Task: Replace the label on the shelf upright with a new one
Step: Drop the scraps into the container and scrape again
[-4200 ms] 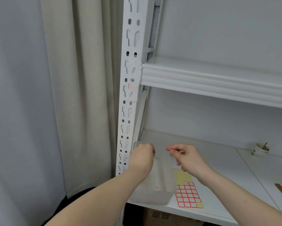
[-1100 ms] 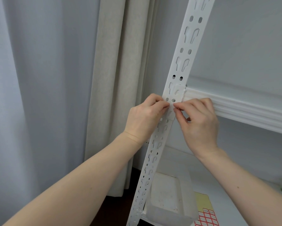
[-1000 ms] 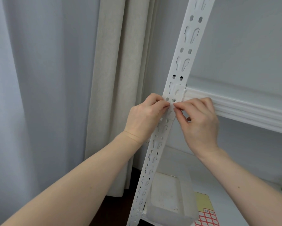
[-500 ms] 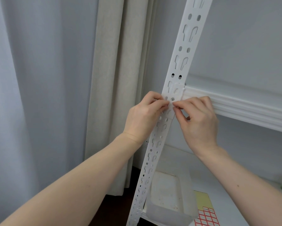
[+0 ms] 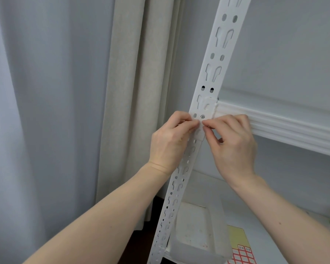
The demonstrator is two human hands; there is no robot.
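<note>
Label [image 5: 198, 133]: white patch on the shelf upright [image 5: 215, 61], just below the beam joint, long axis along the upright.
Left hand [image 5: 170, 143]: fingers curled, tips at the label's top edge.
Right hand [image 5: 234, 147]: fingers curled, tips beside them; neither nearer.
Grip: cannot tell whether an edge is pinched.

Both forearms raised; left hand [image 5: 169, 141] and right hand [image 5: 234, 147] side by side, fingers curled, fingertips nearly meeting in pinches.

Grey wall [image 5: 284, 44], beige curtain [image 5: 133, 92]
</note>
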